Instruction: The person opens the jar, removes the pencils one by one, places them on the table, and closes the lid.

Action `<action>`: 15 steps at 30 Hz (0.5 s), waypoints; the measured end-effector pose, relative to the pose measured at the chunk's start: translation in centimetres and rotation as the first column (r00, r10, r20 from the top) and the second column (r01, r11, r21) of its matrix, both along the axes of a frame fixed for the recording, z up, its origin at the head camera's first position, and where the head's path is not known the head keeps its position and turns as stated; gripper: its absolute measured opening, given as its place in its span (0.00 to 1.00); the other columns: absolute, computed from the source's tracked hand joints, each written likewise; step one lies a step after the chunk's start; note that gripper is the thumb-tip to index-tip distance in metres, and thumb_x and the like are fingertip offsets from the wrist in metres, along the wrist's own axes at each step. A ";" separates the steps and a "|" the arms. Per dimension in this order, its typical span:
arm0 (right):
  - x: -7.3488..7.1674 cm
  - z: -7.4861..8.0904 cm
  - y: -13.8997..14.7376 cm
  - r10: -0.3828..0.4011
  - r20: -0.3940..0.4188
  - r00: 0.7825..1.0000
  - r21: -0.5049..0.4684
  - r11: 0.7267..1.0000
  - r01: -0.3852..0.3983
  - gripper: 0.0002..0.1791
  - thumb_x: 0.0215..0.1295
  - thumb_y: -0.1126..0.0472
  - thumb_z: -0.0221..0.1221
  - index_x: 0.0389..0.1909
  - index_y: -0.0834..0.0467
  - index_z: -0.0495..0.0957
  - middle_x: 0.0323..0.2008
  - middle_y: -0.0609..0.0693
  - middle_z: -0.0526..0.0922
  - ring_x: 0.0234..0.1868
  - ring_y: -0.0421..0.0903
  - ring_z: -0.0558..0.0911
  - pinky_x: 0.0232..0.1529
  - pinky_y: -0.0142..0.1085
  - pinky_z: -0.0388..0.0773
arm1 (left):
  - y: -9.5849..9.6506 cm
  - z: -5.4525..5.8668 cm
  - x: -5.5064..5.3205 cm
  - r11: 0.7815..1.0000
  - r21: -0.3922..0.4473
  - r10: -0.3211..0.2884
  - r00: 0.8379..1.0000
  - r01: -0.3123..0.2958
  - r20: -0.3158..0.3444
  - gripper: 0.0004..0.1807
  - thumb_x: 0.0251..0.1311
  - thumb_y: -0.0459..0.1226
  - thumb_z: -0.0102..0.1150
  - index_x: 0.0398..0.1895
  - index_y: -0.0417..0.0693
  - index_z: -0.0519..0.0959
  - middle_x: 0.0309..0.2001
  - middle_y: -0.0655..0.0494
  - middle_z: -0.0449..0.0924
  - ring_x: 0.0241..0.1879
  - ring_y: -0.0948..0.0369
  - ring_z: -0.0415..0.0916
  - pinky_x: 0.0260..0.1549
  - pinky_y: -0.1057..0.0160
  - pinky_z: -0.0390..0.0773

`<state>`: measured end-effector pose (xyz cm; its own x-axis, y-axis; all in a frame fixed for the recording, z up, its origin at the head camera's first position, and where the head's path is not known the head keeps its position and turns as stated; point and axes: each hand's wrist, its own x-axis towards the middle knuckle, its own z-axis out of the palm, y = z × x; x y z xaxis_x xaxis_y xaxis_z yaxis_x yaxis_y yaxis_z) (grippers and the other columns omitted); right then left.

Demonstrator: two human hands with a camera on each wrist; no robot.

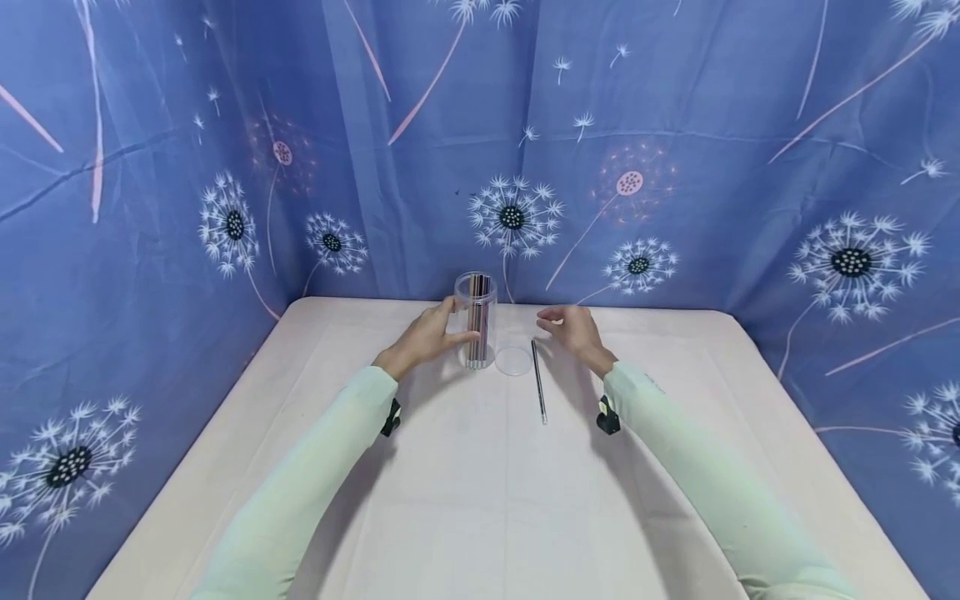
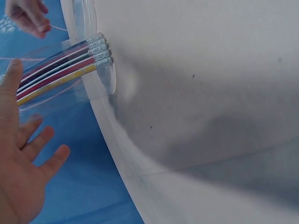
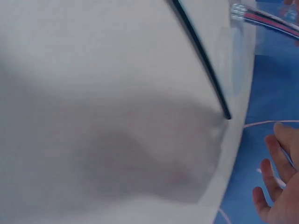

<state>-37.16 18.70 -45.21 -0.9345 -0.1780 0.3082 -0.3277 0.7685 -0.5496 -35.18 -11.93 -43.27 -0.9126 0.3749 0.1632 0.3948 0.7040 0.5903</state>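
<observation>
My left hand (image 1: 426, 336) holds a clear cylindrical jar (image 1: 491, 321) at its left side, thumb across the front. Several pencils (image 1: 477, 327) stand inside the jar. In the left wrist view their metal ends (image 2: 99, 48) rest at the jar's bottom, and red, yellow and dark barrels show. Right of the jar, a round clear lid (image 1: 513, 362) lies on the table. A single dark pencil (image 1: 538, 381) lies beside the lid. Above the table, just beyond that pencil's far end, my right hand (image 1: 579, 329) has loosely bent fingers, with nothing visible between them.
A table with a pale cover (image 1: 450, 500) spreads out in front of me. Blue curtains (image 1: 420, 208) with dandelion prints hang behind the far edge and along both sides. The jar stands close to the table's far edge.
</observation>
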 end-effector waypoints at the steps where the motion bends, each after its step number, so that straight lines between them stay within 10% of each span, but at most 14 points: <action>1: -0.1 0.4 -0.1 0.004 -0.001 1.000 -0.003 1.000 -0.004 0.12 0.71 0.59 0.67 0.49 0.61 0.89 0.46 0.57 0.90 0.48 0.57 0.88 0.49 0.50 0.86 | 0.0 0.0 0.0 1.000 0.003 -0.001 1.000 0.001 0.000 0.44 0.63 0.58 0.68 0.72 0.43 0.63 0.68 0.36 0.73 0.67 0.40 0.73 0.68 0.43 0.73; 15: -0.4 5.9 -2.6 0.024 -0.100 0.995 -0.020 0.999 -0.026 0.13 0.71 0.55 0.68 0.49 0.59 0.89 0.46 0.55 0.91 0.36 0.56 0.88 0.25 0.36 0.69 | -0.1 0.0 -0.1 1.000 0.022 -0.017 1.000 0.017 0.000 0.46 0.63 0.57 0.69 0.74 0.43 0.61 0.69 0.36 0.73 0.68 0.39 0.72 0.69 0.43 0.72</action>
<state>-37.54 16.13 -39.33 -0.8945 -0.1930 0.4032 -0.4001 0.7480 -0.5295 -35.27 -11.99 -43.23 -0.9062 0.3867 0.1712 0.4064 0.6840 0.6058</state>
